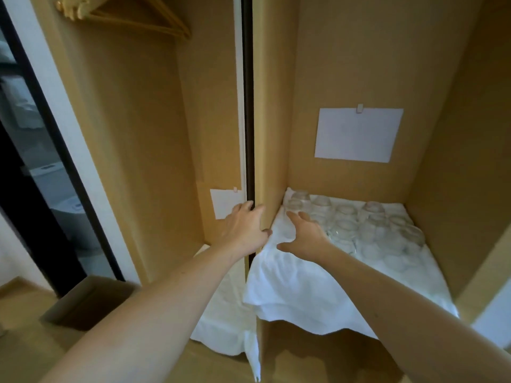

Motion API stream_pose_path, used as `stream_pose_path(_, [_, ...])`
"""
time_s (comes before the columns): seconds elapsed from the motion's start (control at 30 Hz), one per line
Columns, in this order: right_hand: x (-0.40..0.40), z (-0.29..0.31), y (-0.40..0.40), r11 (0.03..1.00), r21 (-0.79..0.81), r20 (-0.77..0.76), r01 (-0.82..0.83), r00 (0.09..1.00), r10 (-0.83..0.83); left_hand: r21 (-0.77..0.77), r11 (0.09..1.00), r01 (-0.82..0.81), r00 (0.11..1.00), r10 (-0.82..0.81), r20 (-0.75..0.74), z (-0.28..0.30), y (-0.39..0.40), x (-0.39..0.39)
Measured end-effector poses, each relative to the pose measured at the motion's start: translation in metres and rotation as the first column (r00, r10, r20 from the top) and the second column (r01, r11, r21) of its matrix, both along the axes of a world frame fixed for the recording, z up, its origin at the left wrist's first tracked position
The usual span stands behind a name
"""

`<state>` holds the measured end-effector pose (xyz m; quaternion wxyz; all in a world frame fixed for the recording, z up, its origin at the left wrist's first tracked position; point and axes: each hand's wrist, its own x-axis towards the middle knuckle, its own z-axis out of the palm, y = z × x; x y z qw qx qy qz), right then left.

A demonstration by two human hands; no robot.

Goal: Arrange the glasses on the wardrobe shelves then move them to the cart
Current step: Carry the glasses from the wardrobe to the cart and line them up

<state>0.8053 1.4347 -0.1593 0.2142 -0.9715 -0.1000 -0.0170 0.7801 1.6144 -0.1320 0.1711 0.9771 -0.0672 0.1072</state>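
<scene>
Several clear glasses stand upside down in rows on a white towel that covers the right wardrobe shelf. My right hand reaches over the towel with spread fingers, its fingertips close to the leftmost glasses, holding nothing. My left hand rests with spread fingers against the front edge of the wooden divider panel between the two compartments. No cart is in view.
The left compartment holds another white towel on its shelf and wooden hangers above. White paper sheets are taped to the back walls. A cardboard box sits on the floor at left, beside a dark-framed glass door.
</scene>
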Motion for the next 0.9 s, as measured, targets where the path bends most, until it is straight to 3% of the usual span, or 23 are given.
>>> stream_pose_path(0.5, [0.106, -0.009, -0.100, 0.992, -0.059, 0.002, 0.116, 0.993, -0.116, -0.006, 0.988, 0.154, 0.988, -0.154, -0.011, -0.005, -0.101, 0.130])
stream_pose_path(0.9, [0.213, -0.022, -0.139, 0.998, -0.022, -0.063, 0.060, 0.996, -0.062, 0.019, 0.996, 0.089, 0.993, -0.087, -0.084, -0.030, -0.142, 0.237])
